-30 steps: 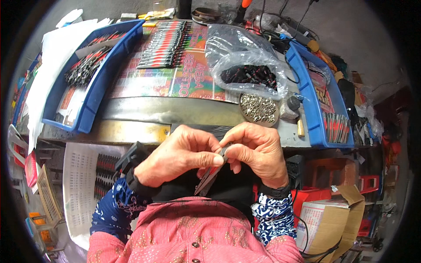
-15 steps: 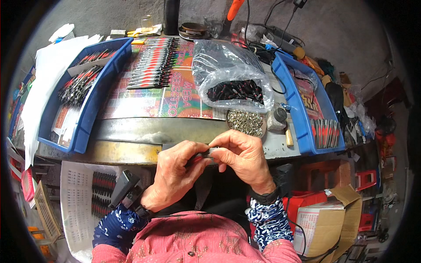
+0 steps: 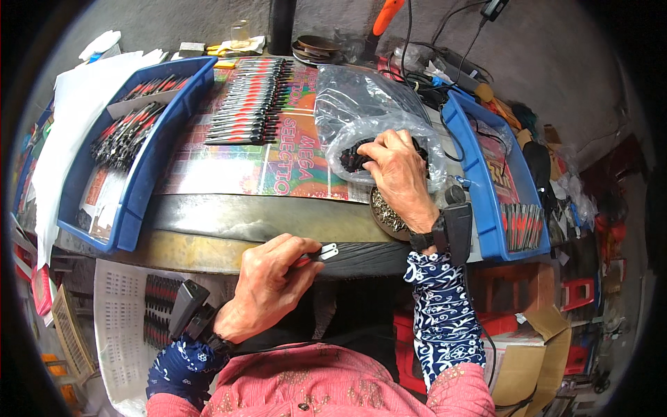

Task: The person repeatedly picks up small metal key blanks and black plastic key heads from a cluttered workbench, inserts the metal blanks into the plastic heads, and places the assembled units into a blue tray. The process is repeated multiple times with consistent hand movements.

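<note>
My left hand is closed around a slim red-and-black piece whose flat, silvery slotted end sticks out past the fingertips, at the table's front edge. Most of that piece is hidden in the fist. Farther off to the right, my right hand reaches into the mouth of a clear plastic bag of small black-and-red parts. Its fingers are bent together over the parts; what they pinch, if anything, cannot be made out. Beneath that wrist sits a round dish of small brassy metal bits, partly covered.
Slim red, black and silver tools lie in a row on a printed sheet. Blue trays holding similar tools flank the table. A white crate stands below left, a cardboard box below right. Cables run behind.
My right hand has left the piece in my left hand and moved away and right into the plastic bag. My left hand keeps its hold, its slotted metal end now exposed.
</note>
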A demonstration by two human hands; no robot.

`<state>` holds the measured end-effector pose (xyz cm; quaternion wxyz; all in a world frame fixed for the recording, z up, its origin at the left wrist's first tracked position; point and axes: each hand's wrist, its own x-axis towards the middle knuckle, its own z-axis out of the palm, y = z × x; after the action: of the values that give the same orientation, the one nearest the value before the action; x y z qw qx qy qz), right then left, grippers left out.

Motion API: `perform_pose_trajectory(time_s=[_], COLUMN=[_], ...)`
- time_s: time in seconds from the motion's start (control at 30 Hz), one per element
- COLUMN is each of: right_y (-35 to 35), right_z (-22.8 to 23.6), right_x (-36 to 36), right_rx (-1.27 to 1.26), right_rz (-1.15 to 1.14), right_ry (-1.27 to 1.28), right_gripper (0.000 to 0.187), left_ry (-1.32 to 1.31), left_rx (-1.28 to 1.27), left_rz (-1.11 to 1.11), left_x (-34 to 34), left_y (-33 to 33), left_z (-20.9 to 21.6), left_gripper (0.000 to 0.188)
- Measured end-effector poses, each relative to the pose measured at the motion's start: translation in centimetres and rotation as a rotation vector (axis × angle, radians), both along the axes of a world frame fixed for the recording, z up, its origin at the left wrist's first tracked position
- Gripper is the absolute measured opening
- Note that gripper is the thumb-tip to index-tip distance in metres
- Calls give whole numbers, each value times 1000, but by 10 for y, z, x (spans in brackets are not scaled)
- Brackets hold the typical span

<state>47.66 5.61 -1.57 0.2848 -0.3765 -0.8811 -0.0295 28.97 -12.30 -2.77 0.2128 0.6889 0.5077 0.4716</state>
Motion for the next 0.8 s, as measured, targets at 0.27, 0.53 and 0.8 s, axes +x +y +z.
perform_pose_trajectory(time_s=[0.27,0.53,0.8], right_y=[16,-9,-113], right_z=[-12,4,12], right_x=[-2,8,19], right_rx=[1,81,-425], right_rz=[34,86,204], right_ry=[-69,30,485], right_gripper=[17,14,19], left_ry=[54,1,40], left_rx=[-93,-52,-21], left_rz=[-5,12,3], left_x=[-11,-8,-3], left_y=[1,-4,-21], left_z=[2,5,10], left_gripper=[22,20,21])
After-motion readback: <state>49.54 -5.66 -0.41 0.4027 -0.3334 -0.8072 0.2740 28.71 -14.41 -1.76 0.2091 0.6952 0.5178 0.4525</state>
